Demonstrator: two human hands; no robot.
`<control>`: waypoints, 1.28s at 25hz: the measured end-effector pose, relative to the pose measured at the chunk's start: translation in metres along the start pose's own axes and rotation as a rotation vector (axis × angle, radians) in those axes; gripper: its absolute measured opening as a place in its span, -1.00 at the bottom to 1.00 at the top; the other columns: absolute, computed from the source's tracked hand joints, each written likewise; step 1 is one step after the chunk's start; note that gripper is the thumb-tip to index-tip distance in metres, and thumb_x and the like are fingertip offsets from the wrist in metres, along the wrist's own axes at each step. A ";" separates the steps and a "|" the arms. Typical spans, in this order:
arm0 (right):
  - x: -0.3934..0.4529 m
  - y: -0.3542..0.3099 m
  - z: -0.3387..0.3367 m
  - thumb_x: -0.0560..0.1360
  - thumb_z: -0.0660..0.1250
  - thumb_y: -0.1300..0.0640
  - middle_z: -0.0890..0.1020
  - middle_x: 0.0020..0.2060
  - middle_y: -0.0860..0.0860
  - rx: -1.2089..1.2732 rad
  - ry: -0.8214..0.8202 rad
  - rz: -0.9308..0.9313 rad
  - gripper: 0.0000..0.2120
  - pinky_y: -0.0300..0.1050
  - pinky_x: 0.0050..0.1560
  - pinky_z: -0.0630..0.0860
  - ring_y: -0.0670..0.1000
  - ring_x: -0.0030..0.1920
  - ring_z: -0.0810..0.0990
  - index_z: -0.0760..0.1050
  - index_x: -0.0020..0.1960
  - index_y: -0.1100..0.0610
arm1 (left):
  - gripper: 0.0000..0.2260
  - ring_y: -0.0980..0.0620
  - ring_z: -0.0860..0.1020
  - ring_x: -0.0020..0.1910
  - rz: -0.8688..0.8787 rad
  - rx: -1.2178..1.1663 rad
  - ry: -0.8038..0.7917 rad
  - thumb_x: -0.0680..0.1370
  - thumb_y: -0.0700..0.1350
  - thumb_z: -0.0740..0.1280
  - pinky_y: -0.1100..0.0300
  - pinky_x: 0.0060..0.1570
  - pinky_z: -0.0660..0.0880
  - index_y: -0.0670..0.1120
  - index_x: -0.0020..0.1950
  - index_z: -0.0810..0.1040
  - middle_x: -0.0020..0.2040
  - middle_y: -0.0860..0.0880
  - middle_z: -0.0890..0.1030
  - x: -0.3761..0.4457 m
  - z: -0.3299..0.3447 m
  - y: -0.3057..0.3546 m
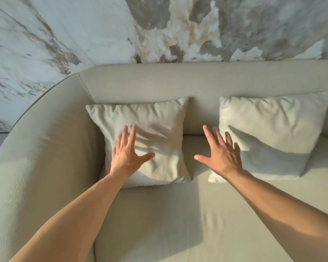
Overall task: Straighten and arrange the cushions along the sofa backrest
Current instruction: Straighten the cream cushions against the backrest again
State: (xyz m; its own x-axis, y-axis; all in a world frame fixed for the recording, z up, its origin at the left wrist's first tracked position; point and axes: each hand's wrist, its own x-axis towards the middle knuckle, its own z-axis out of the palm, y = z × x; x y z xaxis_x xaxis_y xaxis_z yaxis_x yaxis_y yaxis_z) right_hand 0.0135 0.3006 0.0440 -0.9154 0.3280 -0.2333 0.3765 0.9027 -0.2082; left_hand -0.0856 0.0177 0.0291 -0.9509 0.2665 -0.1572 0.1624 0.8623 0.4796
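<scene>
**Asker:** Cushions first: where are they, and what are the hands doing with them?

**Watcher:** Starting nearest, both bare forearms reach forward over the seat (159, 214) of a pale sofa. The left hand (128, 155) lies flat, fingers spread, over the lower left part of the left cushion (140, 140). It grips nothing; the palm looks pressed or resting on the fabric, though I cannot tell how firmly.

**Asker:** And the other hand?

**Watcher:** The right hand (221, 154) is also splayed wide, holding nothing. It sits over the gap between the two cushions, its outer fingers overlapping the lower left edge of the right cushion (273, 135). Whether it touches that edge I cannot say.

**Asker:** Why flat palms instead of a pinch?

**Watcher:** My reading is that an open palm suits smoothing a creased cover or nudging a soft cushion back without bunching it. Both covers show wrinkles.

**Asker:** How do the cushions stand?

**Watcher:** Each leans against the backrest (178, 82), bottom edge on the seat. The left one is just beside the curved armrest (36, 148); the right one stands apart from it, with bare seat between. A sliver of something pale shows at the far right edge, too cropped to name.

**Asker:** Beyond that?

**Watcher:** A marble-patterned wall (83, 25) rises behind the sofa. The arranging seems well along, with final patting left.
</scene>
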 end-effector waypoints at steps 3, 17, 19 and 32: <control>-0.008 0.043 -0.021 0.40 0.24 -0.40 -0.08 0.59 -0.10 -0.020 0.024 0.019 -0.06 0.26 0.44 0.10 0.20 0.56 -0.06 -0.29 0.53 -0.26 | 0.01 -0.01 -0.14 0.62 0.060 0.037 -0.070 0.37 0.39 0.38 -0.10 0.55 -0.02 0.26 0.58 -0.24 0.64 0.09 -0.18 -0.001 0.013 0.053; -0.031 0.350 -0.093 0.32 0.22 -0.50 -0.06 0.59 0.00 0.025 0.026 0.110 -0.02 0.37 0.39 0.14 0.24 0.54 0.02 -0.21 0.55 -0.23 | 0.07 -0.06 0.02 0.61 -0.116 0.004 -0.129 0.31 0.42 0.41 -0.14 0.51 0.12 0.24 0.60 -0.19 0.65 0.03 -0.12 -0.036 0.140 0.272; -0.025 0.360 -0.092 0.33 0.21 -0.50 -0.06 0.58 0.02 0.031 0.011 0.076 -0.03 0.36 0.38 0.17 0.23 0.53 0.05 -0.21 0.55 -0.24 | 0.08 -0.08 0.04 0.61 -0.154 -0.045 -0.156 0.30 0.42 0.43 -0.16 0.50 0.16 0.25 0.59 -0.20 0.65 0.02 -0.11 -0.033 0.150 0.282; 0.035 0.386 -0.024 0.22 0.59 -0.16 0.01 0.58 0.15 0.596 -0.083 0.187 0.36 0.09 0.40 0.30 0.23 0.47 0.29 -0.50 0.49 -0.13 | 0.28 -0.07 0.24 0.54 -0.146 -0.259 -0.203 0.27 0.09 0.63 0.14 0.29 0.34 0.21 0.55 -0.38 0.64 -0.01 -0.01 0.017 0.229 0.281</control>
State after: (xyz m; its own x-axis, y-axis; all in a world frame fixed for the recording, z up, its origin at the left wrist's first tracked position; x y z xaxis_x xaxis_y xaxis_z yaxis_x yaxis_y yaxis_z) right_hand 0.1229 0.6672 -0.0220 -0.8214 0.4209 -0.3848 0.5656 0.5143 -0.6447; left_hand 0.0046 0.3628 -0.0368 -0.8833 0.2513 -0.3957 -0.0676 0.7670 0.6380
